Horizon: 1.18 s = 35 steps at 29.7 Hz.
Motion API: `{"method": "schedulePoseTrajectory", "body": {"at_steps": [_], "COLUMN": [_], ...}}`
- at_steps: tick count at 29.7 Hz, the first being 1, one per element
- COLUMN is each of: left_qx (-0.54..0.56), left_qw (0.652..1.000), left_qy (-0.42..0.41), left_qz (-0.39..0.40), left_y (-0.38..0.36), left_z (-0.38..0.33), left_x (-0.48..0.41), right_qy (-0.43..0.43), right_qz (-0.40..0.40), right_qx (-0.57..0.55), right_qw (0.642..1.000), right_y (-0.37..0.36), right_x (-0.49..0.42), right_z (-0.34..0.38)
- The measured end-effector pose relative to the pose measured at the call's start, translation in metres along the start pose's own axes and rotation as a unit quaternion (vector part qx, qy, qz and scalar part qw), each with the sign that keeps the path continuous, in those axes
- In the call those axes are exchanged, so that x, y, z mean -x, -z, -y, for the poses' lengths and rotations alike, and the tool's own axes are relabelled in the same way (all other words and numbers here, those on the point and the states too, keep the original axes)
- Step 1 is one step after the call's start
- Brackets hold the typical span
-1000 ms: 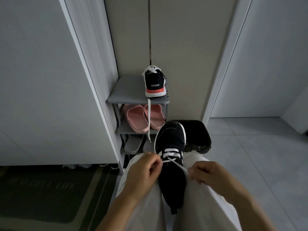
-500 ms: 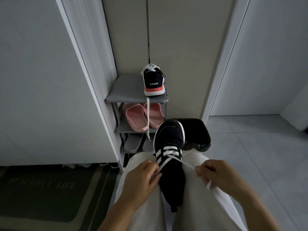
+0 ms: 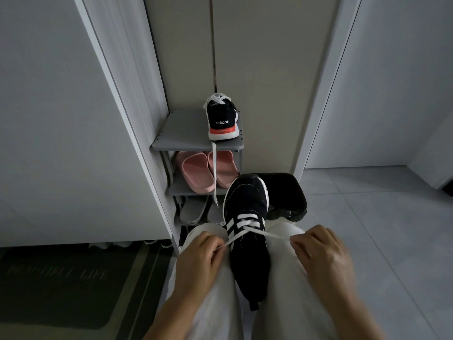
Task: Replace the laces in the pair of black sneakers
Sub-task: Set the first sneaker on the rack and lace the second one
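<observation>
We are pinching a white lace [image 3: 247, 231] end in each of our hands, left [image 3: 199, 258] and right [image 3: 323, 253], across the black sneaker [image 3: 247, 231] lying between our knees at lower centre, its mate [image 3: 222, 120] sitting on the shoe rack [image 3: 181, 136] above.

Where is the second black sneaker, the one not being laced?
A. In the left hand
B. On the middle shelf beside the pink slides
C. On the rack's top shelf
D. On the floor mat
C: the second black sneaker stands heel-out on the shoe rack's top shelf, one white lace end hanging past the pink slides.
</observation>
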State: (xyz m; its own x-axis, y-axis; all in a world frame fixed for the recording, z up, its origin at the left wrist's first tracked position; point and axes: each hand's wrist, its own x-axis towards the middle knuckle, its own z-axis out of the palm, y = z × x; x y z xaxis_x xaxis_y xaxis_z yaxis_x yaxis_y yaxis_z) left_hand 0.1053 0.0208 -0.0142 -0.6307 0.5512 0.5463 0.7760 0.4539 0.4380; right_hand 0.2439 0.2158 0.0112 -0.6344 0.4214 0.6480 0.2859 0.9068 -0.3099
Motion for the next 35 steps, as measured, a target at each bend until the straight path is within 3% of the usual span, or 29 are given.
{"method": "schedulePoseTrajectory", "body": {"at_steps": [7, 10, 13, 16, 19, 23, 25, 27, 29, 32, 35], "left_qx": [-0.034, 0.131, 0.321, 0.388, 0.474, 0.462, 0.468, 0.478, 0.476, 0.477, 0.496], "left_qw": [0.999, 0.989, 0.928, 0.898, 0.844, 0.855, 0.852, 0.847, 0.852, 0.857, 0.829], "left_qy": [-0.018, 0.027, 0.115, 0.099, 0.142, 0.165, 0.173, 0.161, 0.132, 0.096, 0.127], "left_qz": [-0.018, 0.070, 0.147, 0.182, 0.208, 0.169, 0.160, 0.166, 0.173, 0.171, 0.224], "left_y": [0.000, -0.002, -0.012, -0.017, -0.016, -0.020, -0.017, -0.014, -0.012, -0.005, -0.002], "left_z": [-0.020, -0.052, -0.086, -0.119, -0.139, -0.135, -0.132, -0.129, -0.131, -0.137, -0.137], "left_x": [-0.004, -0.002, -0.002, -0.015, -0.029, -0.034, -0.038, -0.045, -0.053, -0.068, -0.075], "right_qy": [-0.058, -0.098, -0.086, -0.153, -0.163, -0.160, -0.185, -0.202, -0.191, -0.176, -0.227], "right_qz": [-0.012, -0.002, 0.027, 0.076, 0.088, 0.087, 0.178, 0.325, 0.381, 0.353, 0.253], "right_qx": [0.026, 0.017, -0.066, -0.192, -0.273, -0.328, -0.349, -0.291, -0.215, -0.200, -0.360], "right_qw": [0.998, 0.995, 0.994, 0.967, 0.944, 0.927, 0.901, 0.877, 0.879, 0.897, 0.869], "right_y": [0.002, 0.009, 0.018, 0.026, 0.037, 0.049, 0.054, 0.054, 0.046, 0.043, 0.050], "right_x": [-0.013, -0.019, -0.020, -0.023, -0.035, -0.040, -0.036, -0.029, -0.021, -0.024, -0.037], "right_z": [0.004, 0.002, 0.013, 0.030, 0.036, 0.024, 0.007, -0.003, -0.011, 0.000, 0.011]}}
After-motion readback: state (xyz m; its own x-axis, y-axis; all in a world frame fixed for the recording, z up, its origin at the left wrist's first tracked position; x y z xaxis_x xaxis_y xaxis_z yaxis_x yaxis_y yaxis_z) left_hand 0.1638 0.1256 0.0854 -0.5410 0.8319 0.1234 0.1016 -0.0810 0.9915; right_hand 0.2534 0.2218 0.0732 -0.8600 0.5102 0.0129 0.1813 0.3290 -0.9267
